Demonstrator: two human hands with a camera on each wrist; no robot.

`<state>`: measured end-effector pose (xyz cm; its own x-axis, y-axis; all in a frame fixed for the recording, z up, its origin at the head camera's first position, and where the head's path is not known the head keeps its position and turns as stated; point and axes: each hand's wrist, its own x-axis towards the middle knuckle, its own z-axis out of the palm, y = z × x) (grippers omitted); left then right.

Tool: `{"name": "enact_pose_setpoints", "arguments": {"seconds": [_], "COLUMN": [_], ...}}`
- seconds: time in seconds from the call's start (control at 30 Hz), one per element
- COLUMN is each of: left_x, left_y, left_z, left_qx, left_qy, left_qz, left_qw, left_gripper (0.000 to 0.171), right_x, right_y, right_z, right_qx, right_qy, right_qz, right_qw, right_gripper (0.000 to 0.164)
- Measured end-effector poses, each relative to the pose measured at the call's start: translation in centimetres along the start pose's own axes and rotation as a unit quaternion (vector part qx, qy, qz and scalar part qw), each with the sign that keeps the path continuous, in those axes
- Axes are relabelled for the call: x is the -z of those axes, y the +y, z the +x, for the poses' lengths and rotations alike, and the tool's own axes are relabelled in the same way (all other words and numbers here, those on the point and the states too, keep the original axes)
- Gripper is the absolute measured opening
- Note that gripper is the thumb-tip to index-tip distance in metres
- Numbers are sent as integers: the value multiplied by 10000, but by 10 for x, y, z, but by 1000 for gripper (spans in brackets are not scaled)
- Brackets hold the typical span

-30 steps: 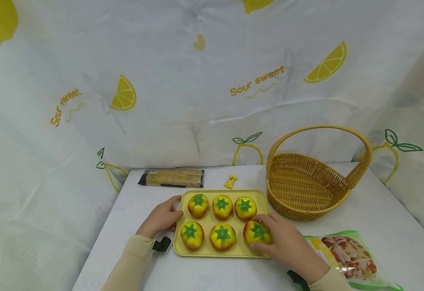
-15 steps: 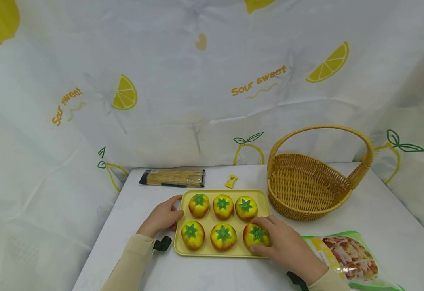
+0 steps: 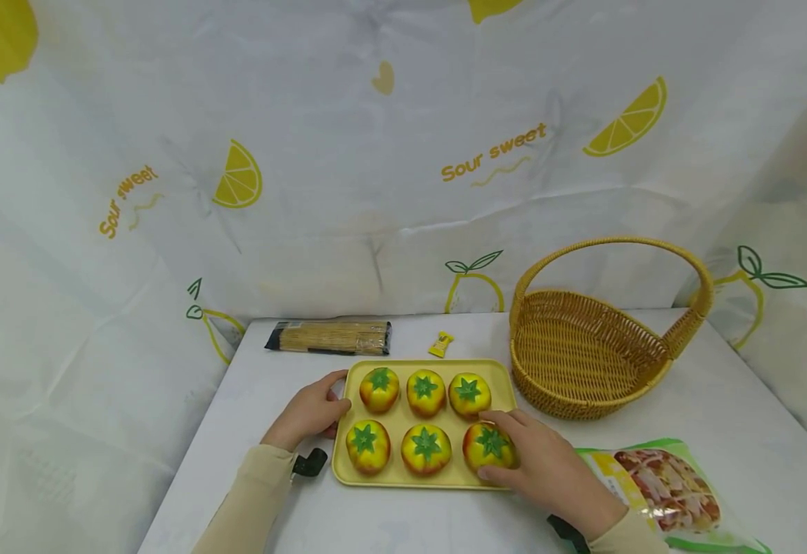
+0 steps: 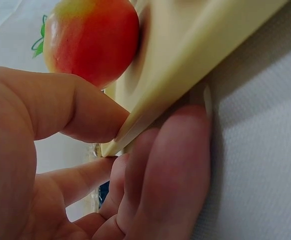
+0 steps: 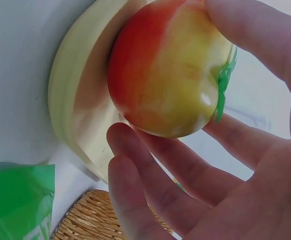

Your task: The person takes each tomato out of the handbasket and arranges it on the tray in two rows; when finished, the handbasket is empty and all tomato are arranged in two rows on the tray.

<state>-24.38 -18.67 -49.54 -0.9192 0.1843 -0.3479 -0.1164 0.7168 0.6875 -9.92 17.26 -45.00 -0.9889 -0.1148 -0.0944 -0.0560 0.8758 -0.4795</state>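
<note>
A pale yellow tray point(image 3: 413, 485) bears several glossy yellow-red persimmons point(image 3: 425, 448) with green star-shaped leaves, set in two rows. At its left end, my left hand point(image 3: 306, 412) holds the rim: in the left wrist view the thumb presses on top of the edge point(image 4: 185, 65) and the fingers are curled beneath it. My right hand point(image 3: 545, 465) grips the persimmon at the front right point(image 3: 488, 452) between thumb and fingers. In the right wrist view this persimmon point(image 5: 165, 70) sits low against the tray, red side down, its leaf turned towards the palm.
A wicker basket point(image 3: 583, 346) with a tall handle stands at the back right. Nearer, a green-edged food bag point(image 3: 666, 492) lies partly behind the right forearm. At the back are a pack of thin sticks point(image 3: 330, 338) and a small yellow wrapped sweet point(image 3: 441, 344).
</note>
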Motion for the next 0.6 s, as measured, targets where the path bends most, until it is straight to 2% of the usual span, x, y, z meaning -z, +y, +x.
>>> {"name": "enact_pose_setpoints", "arguments": {"seconds": [0.37, 0.47, 0.53, 0.6], "left_x": [4, 8, 13, 20], "left_y": [-4, -8, -12, -15], "left_z": [0, -7, -15, -27], "left_qx": [3, -67, -274, -576], "left_qy": [-27, -9, 174, 536], "left_qz": [-64, -227, -134, 196], "left_qw": [10000, 9997, 9994, 9967], "left_gripper": [69, 72, 75, 76], "right_x": [10, 19, 28, 38], "right_y": [2, 8, 14, 21], "right_z": [-2, -8, -14, -22], "right_qx": [196, 177, 128, 54], "right_qy": [109, 168, 299, 491], "right_qz": [-53, -36, -130, -304], "right_qw": [9997, 9997, 9994, 9983], "right_gripper": [84, 85, 85, 84]}}
